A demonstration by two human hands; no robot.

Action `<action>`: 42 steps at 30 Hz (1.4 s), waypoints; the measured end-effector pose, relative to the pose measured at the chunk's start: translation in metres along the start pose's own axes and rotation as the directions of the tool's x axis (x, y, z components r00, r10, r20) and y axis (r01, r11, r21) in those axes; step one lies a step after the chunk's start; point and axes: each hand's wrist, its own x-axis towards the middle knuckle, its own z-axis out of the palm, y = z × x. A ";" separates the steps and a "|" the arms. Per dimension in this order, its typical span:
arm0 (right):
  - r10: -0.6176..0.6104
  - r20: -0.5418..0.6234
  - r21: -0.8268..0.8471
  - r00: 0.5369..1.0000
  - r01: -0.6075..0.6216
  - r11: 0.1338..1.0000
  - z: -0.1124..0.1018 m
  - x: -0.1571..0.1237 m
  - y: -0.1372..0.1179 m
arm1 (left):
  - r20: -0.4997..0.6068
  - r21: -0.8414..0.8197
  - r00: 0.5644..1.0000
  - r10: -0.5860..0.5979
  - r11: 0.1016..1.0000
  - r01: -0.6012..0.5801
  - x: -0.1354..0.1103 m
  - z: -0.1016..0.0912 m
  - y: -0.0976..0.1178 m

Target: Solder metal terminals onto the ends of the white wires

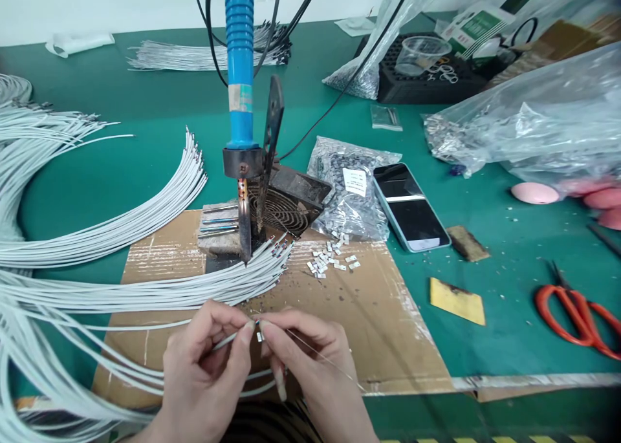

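Note:
My left hand (204, 365) pinches the end of a thin white wire (227, 340) between thumb and forefinger. My right hand (310, 359) pinches a tiny white part (259, 335) right at that wire's tip, and a fine strand of solder wire (330, 362) runs across its fingers. Both hands hover low over a sheet of cardboard (388, 326). Just beyond them lies a fanned bundle of white wires (233, 281). A blue-handled soldering iron (239, 107) stands tip down in its stand (272, 204). A small heap of white parts (332, 259) lies on the cardboard.
More white wire bundles (72, 236) sweep across the left of the green table (509, 262). A phone (410, 207), a bag of parts (349, 191), large plastic bags (533, 126), orange scissors (577, 313), a yellow sponge (457, 301) and a black tray (422, 81) lie to the right.

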 end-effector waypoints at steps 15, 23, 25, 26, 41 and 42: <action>-0.152 -0.243 -0.060 0.958 0.141 0.988 0.026 -0.014 0.007 | 0.051 -0.235 0.990 -0.131 0.962 0.140 0.002 0.005 -0.003; -0.022 -0.147 -0.016 0.989 0.020 1.000 0.015 -0.007 -0.004 | 0.074 -0.133 0.991 -0.115 0.983 0.124 0.008 0.001 -0.001; 0.012 -0.105 0.022 0.994 -0.010 1.000 0.014 -0.005 -0.004 | 0.045 -0.118 0.995 -0.094 0.988 0.099 0.005 0.002 -0.001; 0.019 -0.093 0.038 0.995 -0.015 0.999 0.014 -0.005 -0.004 | 0.031 -0.106 0.997 -0.075 0.991 0.078 0.004 0.003 -0.001; -0.225 -0.254 -0.119 0.941 0.201 0.972 0.022 -0.011 0.007 | 0.071 -0.199 0.977 -0.202 0.957 0.212 0.002 0.008 0.000; -0.254 -0.236 -0.160 0.938 0.220 0.962 0.020 -0.010 0.005 | 0.087 -0.194 0.974 -0.209 0.955 0.223 0.004 0.007 0.002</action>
